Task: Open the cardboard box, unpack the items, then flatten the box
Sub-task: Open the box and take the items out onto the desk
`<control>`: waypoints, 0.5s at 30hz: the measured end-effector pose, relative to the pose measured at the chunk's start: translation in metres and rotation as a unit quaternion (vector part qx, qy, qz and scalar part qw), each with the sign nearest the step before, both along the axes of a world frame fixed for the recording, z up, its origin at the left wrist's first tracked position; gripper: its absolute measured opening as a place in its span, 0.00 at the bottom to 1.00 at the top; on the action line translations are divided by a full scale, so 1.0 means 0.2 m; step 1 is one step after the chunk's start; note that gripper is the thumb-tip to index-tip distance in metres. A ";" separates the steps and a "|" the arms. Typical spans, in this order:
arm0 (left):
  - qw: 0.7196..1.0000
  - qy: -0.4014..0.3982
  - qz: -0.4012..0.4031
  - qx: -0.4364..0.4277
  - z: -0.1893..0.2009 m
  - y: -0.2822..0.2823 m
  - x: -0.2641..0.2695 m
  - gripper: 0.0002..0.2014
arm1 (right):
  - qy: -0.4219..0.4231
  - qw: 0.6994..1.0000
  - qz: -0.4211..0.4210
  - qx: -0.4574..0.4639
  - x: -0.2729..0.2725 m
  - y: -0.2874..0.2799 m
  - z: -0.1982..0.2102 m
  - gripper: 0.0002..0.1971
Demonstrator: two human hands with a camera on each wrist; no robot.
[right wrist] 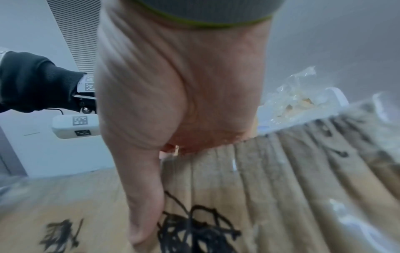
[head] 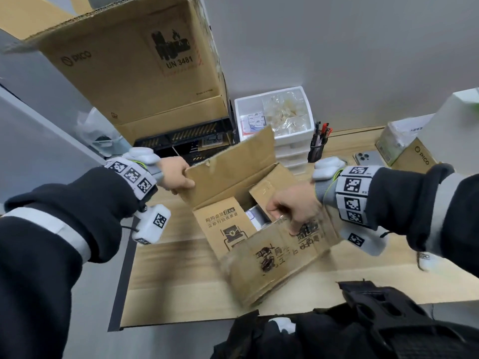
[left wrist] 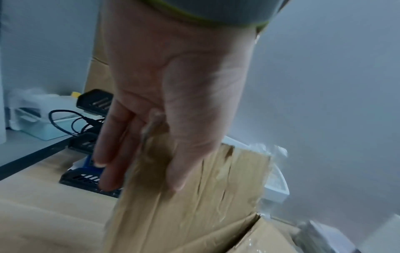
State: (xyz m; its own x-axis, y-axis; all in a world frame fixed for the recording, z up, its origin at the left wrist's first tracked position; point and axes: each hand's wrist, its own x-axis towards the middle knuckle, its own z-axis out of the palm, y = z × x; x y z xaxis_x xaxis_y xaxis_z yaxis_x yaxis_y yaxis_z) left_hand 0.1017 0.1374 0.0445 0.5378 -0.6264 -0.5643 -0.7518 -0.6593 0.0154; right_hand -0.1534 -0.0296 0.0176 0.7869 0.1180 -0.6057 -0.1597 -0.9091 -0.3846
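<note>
A: The far flap (head: 230,164) of the cardboard box (head: 259,229) is pinched at its left end by the left hand (head: 176,174), thumb on the inner face and fingers (left wrist: 108,154) behind it, as shown in the left wrist view. The near flap (head: 280,252) is gripped along its top edge by the right hand (head: 295,206), with the thumb (right wrist: 145,205) laid over the printed outer face.

B: And where is the box placed?

A: It is set on the wooden table (head: 181,281), directly before the person, with both long flaps spread apart. A pale item (head: 255,216) can be made out inside, but what it is cannot be told.

B: So the opening step is judged nearly done, and nothing has been unpacked yet?

A: That is the reading. The near flap is blurred in the head view, so motion there is suspected.

B: What could go wrong from here?

A: Clear tape (right wrist: 357,227) is seen on the near flap; if the flap is pulled hard against tape that has not let go, the cardboard could be torn. The box could also be tipped or dragged toward the table edge, since it is held by its flaps alone and not by its body. The pen cup (head: 317,149) and the phone (head: 365,159) just beyond the box could be knocked if the far flap is swung back widely.
</note>
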 end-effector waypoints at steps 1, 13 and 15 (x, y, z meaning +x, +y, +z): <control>0.999 0.015 0.014 0.029 0.01 0.01 0.02 0.12 | 0.004 1.000 0.006 -0.015 0.00 -0.02 0.02 0.20; 0.964 -0.091 -0.017 0.249 -0.09 0.16 0.05 0.25 | 0.166 0.975 0.036 -0.143 -0.05 -0.31 0.18 0.15; 0.971 -0.139 -0.041 0.190 -0.12 0.13 0.02 0.26 | 0.228 0.962 0.041 -0.142 -0.08 -0.32 0.18 0.25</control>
State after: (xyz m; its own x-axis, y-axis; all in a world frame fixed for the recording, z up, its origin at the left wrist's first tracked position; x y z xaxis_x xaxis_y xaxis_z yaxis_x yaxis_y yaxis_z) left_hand 0.1063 0.1636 0.0201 0.6591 -0.4493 -0.6032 -0.7428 -0.5147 -0.4282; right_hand -0.1691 -0.0944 0.0540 0.4276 -0.0535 -0.9024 -0.1766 -0.9840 -0.0253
